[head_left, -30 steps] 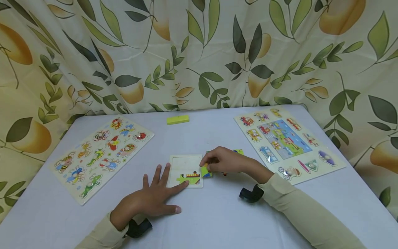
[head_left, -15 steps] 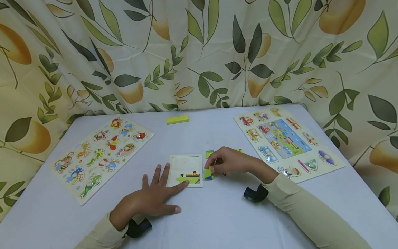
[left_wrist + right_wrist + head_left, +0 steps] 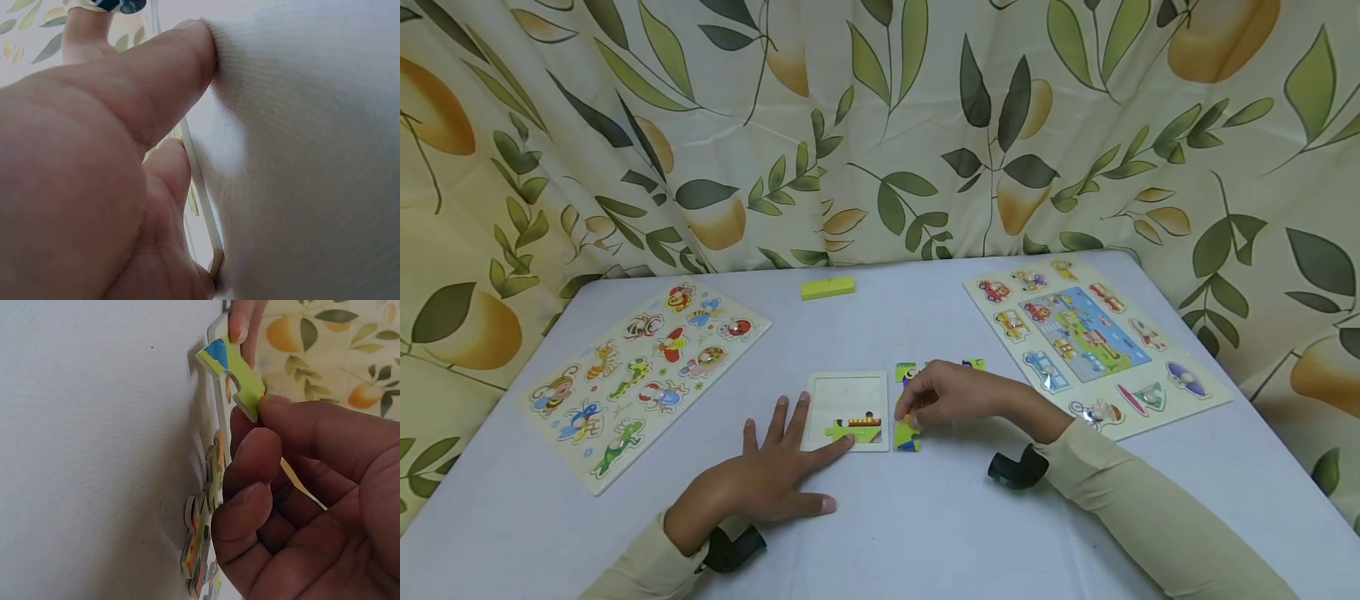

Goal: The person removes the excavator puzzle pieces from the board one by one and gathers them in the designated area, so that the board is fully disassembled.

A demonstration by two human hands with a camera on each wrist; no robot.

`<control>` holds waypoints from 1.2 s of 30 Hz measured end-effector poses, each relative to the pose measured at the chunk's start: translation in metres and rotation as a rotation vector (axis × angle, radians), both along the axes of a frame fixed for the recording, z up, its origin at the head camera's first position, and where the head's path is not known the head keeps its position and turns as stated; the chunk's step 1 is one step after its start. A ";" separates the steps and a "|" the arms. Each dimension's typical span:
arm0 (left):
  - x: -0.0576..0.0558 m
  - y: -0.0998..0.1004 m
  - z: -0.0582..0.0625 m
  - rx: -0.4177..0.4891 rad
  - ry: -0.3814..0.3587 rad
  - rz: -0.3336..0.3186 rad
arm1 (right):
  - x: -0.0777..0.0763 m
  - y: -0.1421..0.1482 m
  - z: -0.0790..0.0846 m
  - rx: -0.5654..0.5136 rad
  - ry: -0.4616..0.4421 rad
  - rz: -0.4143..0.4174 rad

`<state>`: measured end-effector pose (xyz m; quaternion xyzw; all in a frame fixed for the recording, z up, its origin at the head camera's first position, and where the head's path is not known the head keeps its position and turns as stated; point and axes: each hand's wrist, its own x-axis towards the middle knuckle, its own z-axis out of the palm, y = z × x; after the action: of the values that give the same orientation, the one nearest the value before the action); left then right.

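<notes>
My right hand [image 3: 958, 396] pinches a green and blue jigsaw piece [image 3: 247, 378] between thumb and fingers, just right of a small white puzzle tray [image 3: 842, 394]. In the right wrist view the piece stands tilted above the white cloth. Spread wide, my left hand [image 3: 760, 483] lies at the tray's lower left, its index fingertip touching a green jigsaw piece [image 3: 867, 433] in the tray's lower right corner. Several loose jigsaw pieces [image 3: 195, 544] lie under and beside the right hand, partly hidden by it in the head view.
An insect puzzle board [image 3: 647, 367] lies on the left of the white-covered table. A vehicle puzzle board [image 3: 1000, 312] lies on the right. At the back sits a yellow-green block [image 3: 827, 287]. Behind the table hangs a leaf-and-fruit patterned curtain [image 3: 880, 167].
My right hand has shifted slightly right from the tray's edge, and the pinched jigsaw piece has turned and reaches lower. More of a loose piece shows above it. The left hand stays put.
</notes>
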<state>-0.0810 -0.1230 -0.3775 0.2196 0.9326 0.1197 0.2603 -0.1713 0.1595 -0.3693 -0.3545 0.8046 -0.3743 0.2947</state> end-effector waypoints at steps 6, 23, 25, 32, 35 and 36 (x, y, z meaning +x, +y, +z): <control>0.000 0.000 -0.001 0.006 -0.006 -0.006 | 0.006 -0.001 -0.001 0.047 0.061 -0.025; -0.001 0.001 -0.008 0.143 0.106 -0.052 | 0.005 -0.001 -0.001 0.056 0.141 -0.061; -0.001 0.003 -0.008 0.187 0.109 -0.051 | 0.003 -0.002 -0.001 0.047 0.143 -0.062; -0.001 0.007 -0.010 0.129 0.092 -0.109 | 0.002 -0.009 0.001 0.013 0.120 -0.085; -0.001 0.008 -0.009 0.113 0.087 -0.118 | 0.001 -0.014 0.001 0.006 0.133 -0.085; -0.001 0.008 -0.009 0.110 0.082 -0.117 | 0.001 -0.016 0.001 0.006 0.144 -0.084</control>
<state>-0.0816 -0.1146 -0.3864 0.2923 0.9202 0.1460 0.2158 -0.1704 0.1439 -0.3684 -0.3456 0.8389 -0.3576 0.2212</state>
